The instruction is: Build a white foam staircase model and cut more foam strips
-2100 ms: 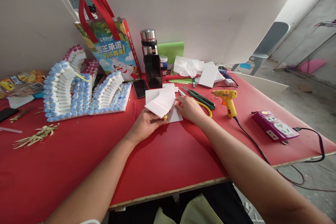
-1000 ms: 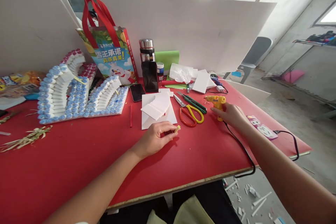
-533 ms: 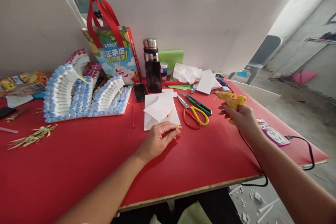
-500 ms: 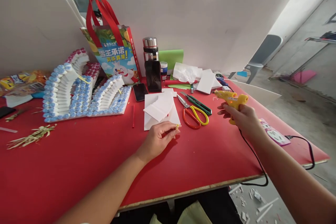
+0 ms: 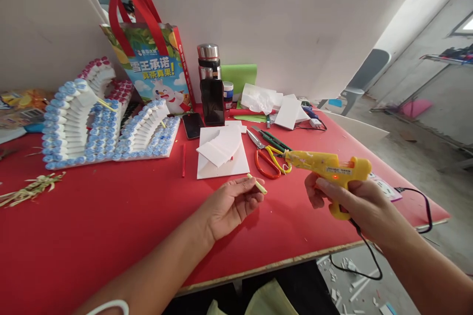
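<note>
Between the thumb and fingers of my left hand (image 5: 232, 206) is a short pale yellow stick (image 5: 257, 185), held above the red table. My right hand (image 5: 354, 202) is wrapped round a yellow hot glue gun (image 5: 325, 165). Its nozzle points left toward the stick, with a gap between them, and a small red light glows on its side. Just beyond my left hand lie white foam board pieces (image 5: 223, 152) in a loose stack. Scissors (image 5: 271, 157) with one red and one yellow handle rest behind the glue gun's nozzle, beside a green utility knife (image 5: 271, 139).
Blue-and-white stepped models (image 5: 79, 128) stand at the left, near a printed bag (image 5: 155, 64). A phone (image 5: 213, 102) leans upright before a steel flask (image 5: 209, 59). The glue gun's black cord (image 5: 364, 241) hangs past the table's front edge. Dried stalks (image 5: 31, 191) lie far left.
My right hand has brought the glue gun lower and nearer, its nozzle closer to my left hand. My left hand has turned palm-up, showing the stick lengthwise.
</note>
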Demonstrator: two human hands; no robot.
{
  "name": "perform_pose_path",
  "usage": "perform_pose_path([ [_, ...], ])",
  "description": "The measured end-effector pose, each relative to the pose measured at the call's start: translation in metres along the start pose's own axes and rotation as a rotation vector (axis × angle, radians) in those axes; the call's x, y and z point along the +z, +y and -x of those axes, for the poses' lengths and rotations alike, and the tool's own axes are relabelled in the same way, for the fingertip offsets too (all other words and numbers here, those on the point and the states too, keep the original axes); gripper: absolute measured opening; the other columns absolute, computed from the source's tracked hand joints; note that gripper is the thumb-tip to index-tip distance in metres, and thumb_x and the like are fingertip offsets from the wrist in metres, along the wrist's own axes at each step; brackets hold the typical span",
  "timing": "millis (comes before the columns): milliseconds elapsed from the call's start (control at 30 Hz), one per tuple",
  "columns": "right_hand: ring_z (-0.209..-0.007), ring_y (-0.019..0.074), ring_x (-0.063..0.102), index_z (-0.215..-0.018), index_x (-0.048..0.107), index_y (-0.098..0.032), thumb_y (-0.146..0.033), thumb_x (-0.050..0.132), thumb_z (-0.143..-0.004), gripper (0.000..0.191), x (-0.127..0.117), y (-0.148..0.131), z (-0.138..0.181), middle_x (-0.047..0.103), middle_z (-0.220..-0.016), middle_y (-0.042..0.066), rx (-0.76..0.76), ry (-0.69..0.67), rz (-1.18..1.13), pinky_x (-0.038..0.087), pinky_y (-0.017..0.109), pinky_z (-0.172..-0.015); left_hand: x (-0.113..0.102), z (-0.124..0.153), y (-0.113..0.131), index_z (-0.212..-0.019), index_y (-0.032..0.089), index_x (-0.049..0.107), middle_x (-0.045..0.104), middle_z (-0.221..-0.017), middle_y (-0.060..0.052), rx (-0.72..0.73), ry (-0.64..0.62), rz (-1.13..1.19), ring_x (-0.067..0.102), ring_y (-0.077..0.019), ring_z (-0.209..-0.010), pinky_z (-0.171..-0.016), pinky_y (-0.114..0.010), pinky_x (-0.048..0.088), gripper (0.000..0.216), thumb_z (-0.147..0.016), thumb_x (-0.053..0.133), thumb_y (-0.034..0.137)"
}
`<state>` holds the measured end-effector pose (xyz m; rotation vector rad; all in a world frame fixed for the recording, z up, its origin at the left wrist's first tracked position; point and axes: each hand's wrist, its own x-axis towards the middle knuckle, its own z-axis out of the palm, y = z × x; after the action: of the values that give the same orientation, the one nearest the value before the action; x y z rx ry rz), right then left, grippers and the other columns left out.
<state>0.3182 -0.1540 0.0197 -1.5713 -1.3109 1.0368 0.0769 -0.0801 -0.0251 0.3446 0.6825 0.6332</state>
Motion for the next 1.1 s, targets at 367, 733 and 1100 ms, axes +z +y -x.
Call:
perform_pose_path([
  [367, -0.065, 0.017, 0.06, -0.08, 0.07, -0.019, -0.057, 0.068, -0.084, 0.038, 0.005, 0.008, 0.019, 0.066, -0.074, 0.006, -0.097, -0.076, 0.146, 0.05, 0.025, -0.052, 0.002, -0.005, 0.009, -0.088, 0.003, 0.062, 0.061, -0.081, -0.009, -0.124, 0.019, 0.29, 0.059, -0.0076, -0.064, -0.051, -0.011, 0.051, 0.013, -0.096, 0.053, 0.007],
  [733, -0.06, 0.0156, 0.058, -0.082, 0.07, -0.019, -0.054, 0.067, -0.086, 0.036, 0.01, 0.011, 0.015, 0.066, -0.07, 0.004, -0.095, -0.129, 0.227, 0.047, 0.024, -0.049, 0.001, -0.005, 0.01, -0.087, 0.003, 0.063, 0.058, -0.077, -0.007, -0.125, 0.037, 0.324, 0.059, -0.007, -0.063, -0.05, -0.01, 0.052, 0.016, -0.097, 0.051, 0.007],
  [1100, -0.064, 0.0167, 0.059, -0.082, 0.069, -0.019, -0.055, 0.068, -0.086, 0.036, 0.011, 0.009, 0.014, 0.066, -0.072, 0.004, -0.066, -0.169, 0.201, 0.048, 0.025, -0.053, 0.0, -0.004, 0.011, -0.087, 0.005, 0.064, 0.059, -0.076, -0.007, -0.134, 0.039, 0.334, 0.06, -0.0067, -0.064, -0.051, -0.01, 0.053, 0.016, -0.097, 0.052, 0.008],
])
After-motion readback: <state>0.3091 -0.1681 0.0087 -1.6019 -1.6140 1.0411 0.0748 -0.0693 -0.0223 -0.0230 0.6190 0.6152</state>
